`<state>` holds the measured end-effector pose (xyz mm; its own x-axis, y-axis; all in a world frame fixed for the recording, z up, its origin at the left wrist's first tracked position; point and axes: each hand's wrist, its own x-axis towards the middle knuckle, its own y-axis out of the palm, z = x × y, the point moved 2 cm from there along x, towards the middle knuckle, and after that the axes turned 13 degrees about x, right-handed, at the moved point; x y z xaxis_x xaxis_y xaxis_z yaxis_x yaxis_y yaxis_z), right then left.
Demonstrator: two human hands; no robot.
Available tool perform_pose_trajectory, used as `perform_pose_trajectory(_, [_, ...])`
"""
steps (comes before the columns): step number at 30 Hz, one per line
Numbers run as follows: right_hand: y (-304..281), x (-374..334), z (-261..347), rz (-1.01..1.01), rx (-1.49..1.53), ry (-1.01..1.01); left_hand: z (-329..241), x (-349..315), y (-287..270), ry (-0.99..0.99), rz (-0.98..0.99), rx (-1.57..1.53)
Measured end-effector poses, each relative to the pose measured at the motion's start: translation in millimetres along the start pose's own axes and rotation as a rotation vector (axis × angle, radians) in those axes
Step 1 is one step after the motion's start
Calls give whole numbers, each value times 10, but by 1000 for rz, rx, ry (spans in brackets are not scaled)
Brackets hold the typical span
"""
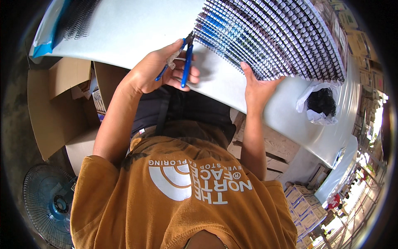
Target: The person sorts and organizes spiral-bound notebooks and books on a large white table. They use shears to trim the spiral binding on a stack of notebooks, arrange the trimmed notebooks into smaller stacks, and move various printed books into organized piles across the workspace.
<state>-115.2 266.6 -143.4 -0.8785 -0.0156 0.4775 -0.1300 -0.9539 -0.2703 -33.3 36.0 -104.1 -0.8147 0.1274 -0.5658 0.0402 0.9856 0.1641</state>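
My left hand [154,68] grips blue-handled nippers [188,66], with a crumpled whitish scrap [172,61] against the handle. The dark jaws are at the left edge of a row of coil-bound books [265,37], close to the black coil ends; whether they touch a coil is too small to tell. At the near edge of the books my right hand [259,89] holds on, its thumb pointing up along the edge and its fingers mostly hidden. The books lie packed together in a curved row, black coils upward, on the white table [124,33].
A white plastic bag [301,103] of black scraps sits on the table at right. Loose black coils [81,25] lie far left beside a blue wrapper [44,43]. An opened cardboard box [54,112] and a fan [45,203] stand at left; stacked cartons [304,207] at lower right.
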Motion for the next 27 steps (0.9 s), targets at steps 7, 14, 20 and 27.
perform_pose_trajectory(7, [11, -4, 38, 1, 17, 36, 126, 83, -40, 88, 143, -366])
perform_pose_trajectory(14, [1, -6, -8, 5, 0, 7, -64, 8, 100, -21, -406, 911])
perform_pose_trajectory(20, [13, -1, 57, 0, 80, 65, 126, 54, -100, 137, 304, -440])
perform_pose_trajectory(27, [-7, -6, -35, 18, 25, 44, 112, 139, -113, 170, 191, -340])
